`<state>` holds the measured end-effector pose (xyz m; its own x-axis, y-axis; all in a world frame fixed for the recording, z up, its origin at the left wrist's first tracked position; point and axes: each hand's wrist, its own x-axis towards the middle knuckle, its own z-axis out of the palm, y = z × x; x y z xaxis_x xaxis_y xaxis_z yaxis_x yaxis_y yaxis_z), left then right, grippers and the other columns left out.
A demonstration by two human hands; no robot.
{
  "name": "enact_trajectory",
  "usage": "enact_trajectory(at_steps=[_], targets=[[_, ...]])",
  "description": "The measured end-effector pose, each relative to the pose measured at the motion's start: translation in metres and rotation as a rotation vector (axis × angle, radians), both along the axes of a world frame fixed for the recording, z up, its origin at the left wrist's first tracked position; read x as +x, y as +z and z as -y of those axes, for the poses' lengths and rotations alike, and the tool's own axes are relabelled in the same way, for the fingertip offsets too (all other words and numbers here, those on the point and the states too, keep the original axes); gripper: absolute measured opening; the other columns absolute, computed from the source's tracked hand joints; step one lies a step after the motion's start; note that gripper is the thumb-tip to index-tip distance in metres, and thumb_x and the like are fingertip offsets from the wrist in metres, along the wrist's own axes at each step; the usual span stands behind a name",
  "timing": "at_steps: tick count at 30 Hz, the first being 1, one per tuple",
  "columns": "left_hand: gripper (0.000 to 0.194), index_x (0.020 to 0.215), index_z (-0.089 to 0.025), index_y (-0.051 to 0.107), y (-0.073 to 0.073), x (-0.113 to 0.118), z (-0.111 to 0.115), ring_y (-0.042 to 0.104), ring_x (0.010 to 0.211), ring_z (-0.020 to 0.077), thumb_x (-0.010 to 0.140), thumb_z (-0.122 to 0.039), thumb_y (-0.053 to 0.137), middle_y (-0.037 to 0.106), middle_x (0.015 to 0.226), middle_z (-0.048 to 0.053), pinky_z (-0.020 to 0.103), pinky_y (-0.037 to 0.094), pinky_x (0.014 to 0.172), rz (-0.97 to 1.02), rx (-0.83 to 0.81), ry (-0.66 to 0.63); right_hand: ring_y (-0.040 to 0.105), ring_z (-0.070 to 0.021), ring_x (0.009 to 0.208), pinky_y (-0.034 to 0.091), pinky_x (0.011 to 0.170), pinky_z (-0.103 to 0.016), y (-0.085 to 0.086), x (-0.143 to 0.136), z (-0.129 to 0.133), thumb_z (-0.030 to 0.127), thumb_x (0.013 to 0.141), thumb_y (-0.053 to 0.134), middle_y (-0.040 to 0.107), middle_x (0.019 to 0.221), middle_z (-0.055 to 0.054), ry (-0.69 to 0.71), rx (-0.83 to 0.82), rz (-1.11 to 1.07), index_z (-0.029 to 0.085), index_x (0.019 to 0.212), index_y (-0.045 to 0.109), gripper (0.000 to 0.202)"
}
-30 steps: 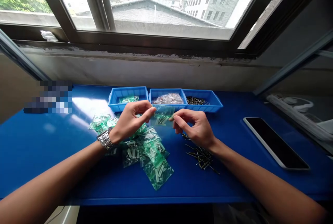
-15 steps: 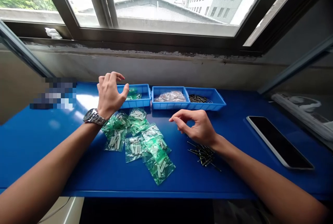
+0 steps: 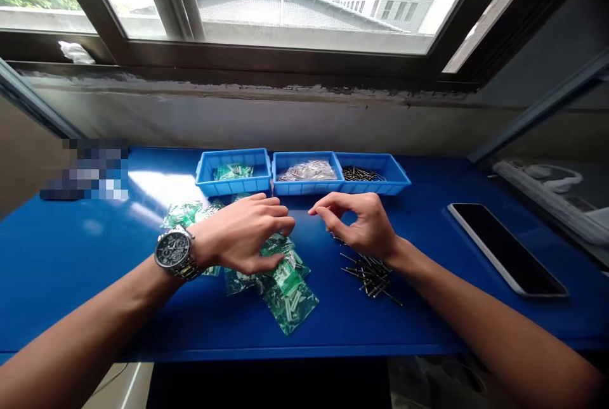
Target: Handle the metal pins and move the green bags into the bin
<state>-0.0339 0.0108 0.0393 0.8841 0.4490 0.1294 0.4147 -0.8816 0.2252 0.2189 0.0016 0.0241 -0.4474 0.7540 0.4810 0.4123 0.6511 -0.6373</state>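
Observation:
My left hand (image 3: 250,231), with a watch (image 3: 175,253) on the wrist, hovers over small green-tinted clear bags (image 3: 291,307) holding white plugs and slim metal pieces. Its thumb and fingers are apart, and nothing shows between them. My right hand (image 3: 364,222) is closed in a pinch, thumb against forefinger, above the table to the right of the bags. Whatever the pinch holds, if anything, is too small or hidden to make out. Just below this hand lies a loose pile of dark screws (image 3: 373,276), partly covered by the hand and wrist.
Three blue bins stand in a row at the back: the left bin (image 3: 233,188) with green bags, the middle bin (image 3: 308,188) with clear bags, the right bin (image 3: 392,184) with dark screws. A phone (image 3: 507,247) lies at right. A window (image 3: 304,9) rises behind the blue table (image 3: 214,333).
My left hand has come down from beside the left bin, moving right and nearer to hover over the bags. My right hand keeps its pinch in nearly the same place.

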Motion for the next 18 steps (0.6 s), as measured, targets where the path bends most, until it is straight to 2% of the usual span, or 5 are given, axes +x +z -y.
enact_trajectory(at_steps=[4,9,12,15,18], targets=[[0.001,0.081,-0.019,0.061,-0.001,0.003,0.002,0.056,0.069,0.0194,0.081,-0.02,0.062,0.064,0.074,0.002,0.036,0.045,0.072,-0.039,0.034,0.008,0.062,-0.011,0.05,0.049,0.052,-0.026,-0.002,0.001,-0.001,0.025,0.097,0.061,0.071,0.065,0.002,0.014,-0.01,-0.003,0.019,0.09,0.077,0.019],[0.009,0.079,-0.018,0.059,0.002,0.004,0.0,0.054,0.066,0.0158,0.085,-0.012,0.057,0.063,0.072,0.001,0.033,0.046,0.068,0.076,0.012,0.03,0.062,-0.0115,0.05,0.049,0.052,-0.027,-0.002,0.001,-0.002,0.026,0.097,0.061,0.073,0.069,0.0,0.001,0.004,0.004,0.018,0.089,0.077,0.02],[0.008,0.082,-0.018,0.062,0.003,0.006,0.001,0.056,0.064,0.013,0.089,-0.016,0.06,0.065,0.074,0.001,0.028,0.046,0.058,0.356,-0.131,0.175,0.061,-0.0124,0.05,0.048,0.052,-0.027,-0.001,0.002,-0.003,0.028,0.097,0.061,0.071,0.065,0.0,-0.114,0.011,-0.003,0.018,0.087,0.077,0.021],[0.012,0.084,-0.018,0.062,0.001,0.012,0.002,0.057,0.059,0.0104,0.093,-0.023,0.065,0.065,0.076,0.002,0.022,0.046,0.047,0.71,-0.337,0.377,0.06,-0.013,0.05,0.046,0.05,-0.027,0.001,0.004,-0.005,0.037,0.1,0.059,0.067,0.061,0.0,-0.209,-0.084,-0.038,0.018,0.086,0.077,0.029],[0.018,0.087,-0.018,0.057,-0.006,0.017,0.002,0.057,0.049,0.0089,0.097,-0.031,0.066,0.062,0.068,-0.001,0.019,0.047,0.038,0.937,-0.556,0.462,0.061,-0.0129,0.051,0.048,0.05,-0.025,0.0,0.006,-0.008,0.049,0.104,0.05,0.066,0.061,-0.001,-0.074,-0.316,-0.075,0.017,0.093,0.076,0.043]])
